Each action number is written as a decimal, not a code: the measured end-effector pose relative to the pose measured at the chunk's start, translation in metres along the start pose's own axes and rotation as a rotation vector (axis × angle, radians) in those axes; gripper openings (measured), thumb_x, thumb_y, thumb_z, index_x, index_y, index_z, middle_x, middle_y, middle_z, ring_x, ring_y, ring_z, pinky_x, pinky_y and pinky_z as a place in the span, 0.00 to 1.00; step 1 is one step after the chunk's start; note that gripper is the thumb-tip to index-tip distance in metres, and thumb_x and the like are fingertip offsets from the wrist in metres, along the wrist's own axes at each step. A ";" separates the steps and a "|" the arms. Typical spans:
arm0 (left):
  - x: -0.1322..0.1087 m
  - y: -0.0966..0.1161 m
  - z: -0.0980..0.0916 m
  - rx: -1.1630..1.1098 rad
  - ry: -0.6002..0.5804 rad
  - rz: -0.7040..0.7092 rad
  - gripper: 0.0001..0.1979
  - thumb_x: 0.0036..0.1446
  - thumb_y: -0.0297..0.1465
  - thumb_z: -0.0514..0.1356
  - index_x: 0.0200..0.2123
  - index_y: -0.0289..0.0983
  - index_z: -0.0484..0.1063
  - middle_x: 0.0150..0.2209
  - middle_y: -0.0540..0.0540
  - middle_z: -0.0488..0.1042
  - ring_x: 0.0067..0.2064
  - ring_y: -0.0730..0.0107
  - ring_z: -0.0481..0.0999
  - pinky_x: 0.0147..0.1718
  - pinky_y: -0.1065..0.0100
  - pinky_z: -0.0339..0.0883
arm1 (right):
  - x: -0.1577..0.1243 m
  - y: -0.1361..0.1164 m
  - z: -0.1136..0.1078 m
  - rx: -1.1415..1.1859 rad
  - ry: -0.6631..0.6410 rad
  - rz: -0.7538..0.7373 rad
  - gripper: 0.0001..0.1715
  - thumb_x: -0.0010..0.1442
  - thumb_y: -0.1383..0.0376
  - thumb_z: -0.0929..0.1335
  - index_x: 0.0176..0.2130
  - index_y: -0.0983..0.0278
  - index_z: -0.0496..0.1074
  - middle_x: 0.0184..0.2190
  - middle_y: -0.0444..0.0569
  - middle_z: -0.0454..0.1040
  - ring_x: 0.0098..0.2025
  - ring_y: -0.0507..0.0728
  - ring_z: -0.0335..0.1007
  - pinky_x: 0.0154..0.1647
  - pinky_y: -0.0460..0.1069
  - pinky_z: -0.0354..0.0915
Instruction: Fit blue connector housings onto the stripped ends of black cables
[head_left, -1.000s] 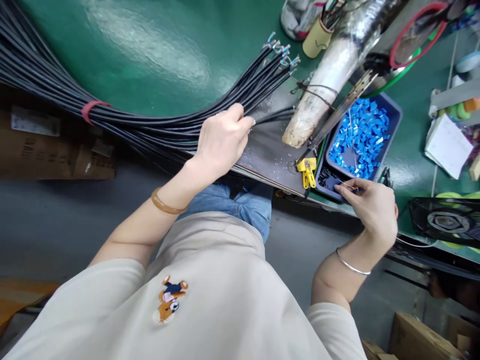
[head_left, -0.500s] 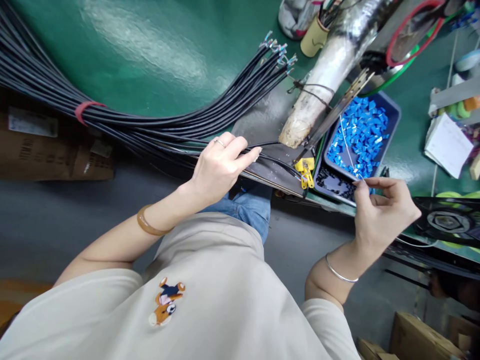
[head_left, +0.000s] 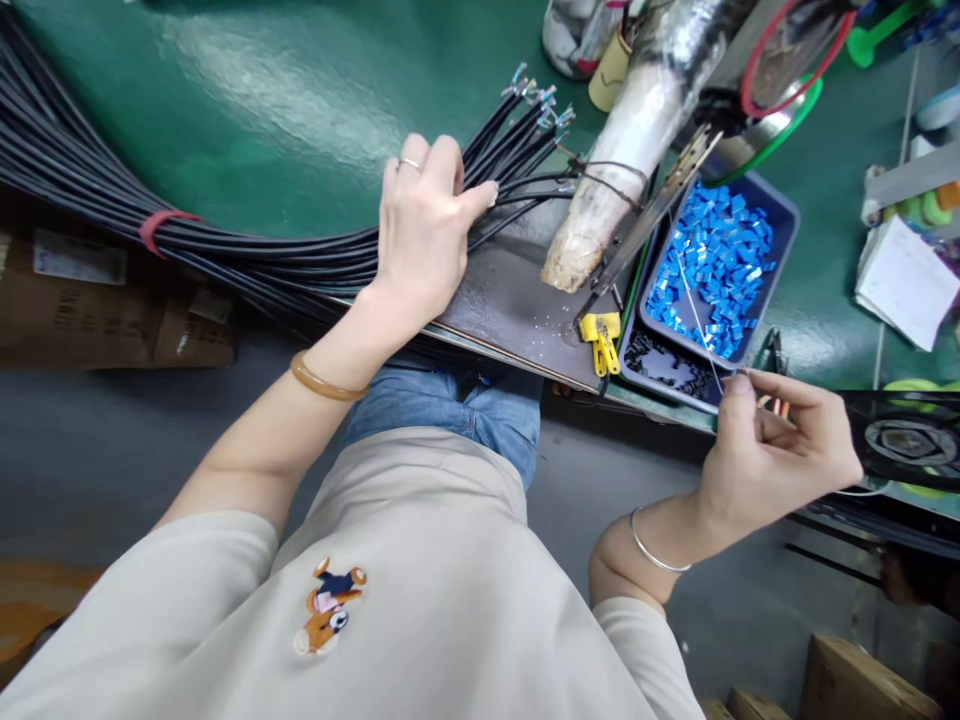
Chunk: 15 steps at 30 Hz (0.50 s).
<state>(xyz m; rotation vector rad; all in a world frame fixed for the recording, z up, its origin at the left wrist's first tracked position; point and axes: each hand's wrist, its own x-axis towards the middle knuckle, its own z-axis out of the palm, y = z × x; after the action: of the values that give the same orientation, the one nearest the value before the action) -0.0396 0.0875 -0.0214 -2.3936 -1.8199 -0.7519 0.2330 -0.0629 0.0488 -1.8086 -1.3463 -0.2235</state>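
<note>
Your left arm is pointing toward eleven o'clock, the left hand, mostly closed, holding black cables running from ten. Nearer three, your right hand is pinching a thin white strand. Past one, a pale tube is slanting between the cables and a bin of blue pieces.

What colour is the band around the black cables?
Red; the band shows best in the head view.

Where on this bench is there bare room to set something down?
Widest: the green tabletop beyond the black cables, left of their stripped ends. A smaller patch lies between the blue-piece tray and the paper pad. It is crowded around the wrapped roll, yellow clip and black-piece tray near the right hand.
</note>
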 end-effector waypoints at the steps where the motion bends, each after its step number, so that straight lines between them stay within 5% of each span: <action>1: 0.000 0.000 0.002 0.009 -0.001 0.004 0.20 0.71 0.38 0.40 0.51 0.43 0.68 0.39 0.49 0.68 0.42 0.71 0.58 0.40 0.64 0.57 | -0.001 0.001 0.001 0.045 0.050 -0.014 0.05 0.50 0.67 0.71 0.31 0.66 0.77 0.21 0.42 0.68 0.19 0.45 0.52 0.18 0.45 0.47; 4: -0.010 0.004 0.004 0.037 -0.041 0.022 0.19 0.72 0.36 0.39 0.56 0.41 0.64 0.39 0.49 0.69 0.38 0.72 0.61 0.37 0.64 0.56 | -0.002 0.003 0.005 0.127 0.119 -0.033 0.05 0.47 0.70 0.73 0.30 0.66 0.79 0.21 0.43 0.71 0.18 0.44 0.52 0.16 0.44 0.44; 10: -0.037 0.018 -0.016 -0.118 -0.056 0.125 0.19 0.69 0.36 0.46 0.42 0.33 0.74 0.38 0.41 0.74 0.37 0.67 0.73 0.33 0.63 0.59 | -0.002 0.003 0.010 0.157 0.127 -0.032 0.07 0.46 0.71 0.72 0.30 0.67 0.79 0.21 0.44 0.71 0.19 0.44 0.52 0.16 0.43 0.43; 15: -0.051 0.025 -0.044 -0.343 -0.329 0.303 0.15 0.65 0.35 0.53 0.42 0.36 0.78 0.35 0.44 0.78 0.37 0.65 0.78 0.34 0.67 0.63 | -0.003 -0.001 0.012 0.194 0.148 -0.045 0.09 0.46 0.73 0.72 0.31 0.68 0.80 0.23 0.45 0.73 0.19 0.43 0.52 0.16 0.42 0.42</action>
<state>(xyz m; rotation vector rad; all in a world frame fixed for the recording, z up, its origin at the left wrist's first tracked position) -0.0417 0.0200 0.0037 -3.0815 -1.4517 -0.7203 0.2271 -0.0561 0.0404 -1.5714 -1.2605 -0.2375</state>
